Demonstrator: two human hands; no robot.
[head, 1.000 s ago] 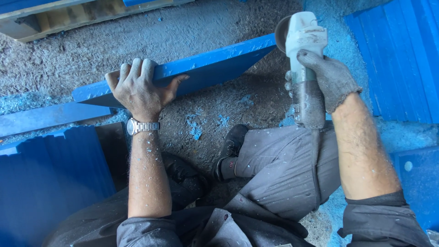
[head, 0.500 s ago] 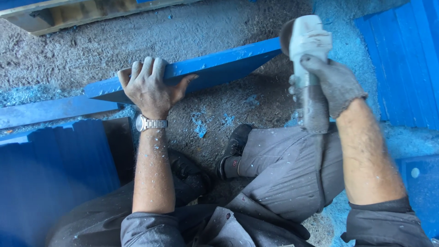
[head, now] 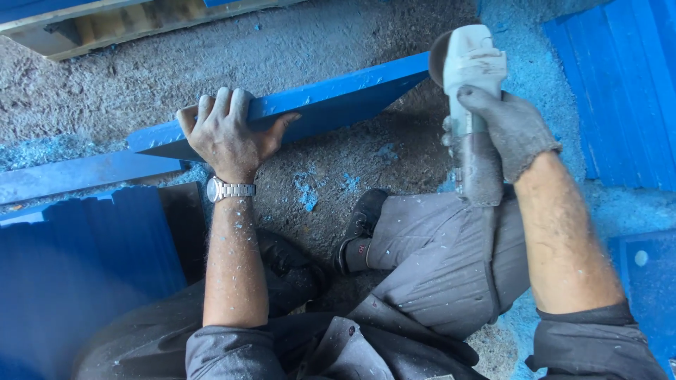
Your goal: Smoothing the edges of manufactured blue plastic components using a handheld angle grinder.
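Grinder (head: 470, 91): I see my gloved right hand (head: 510, 130) wrapped tight around it, disc at the panel's end.
Blue panel (head: 331, 102): my left hand (head: 229, 130) presses down, fingers curled over its edge.

The scene is lit evenly by soft, diffuse daylight, brightest at the upper right. No glare is seen. Only faint, soft shadows are cast, the darkest beneath the long blue painted metal panel (head: 296, 109) and around the bent legs. Focus is sharp centrally; mild wide-angle stretching is noticed at the edges.
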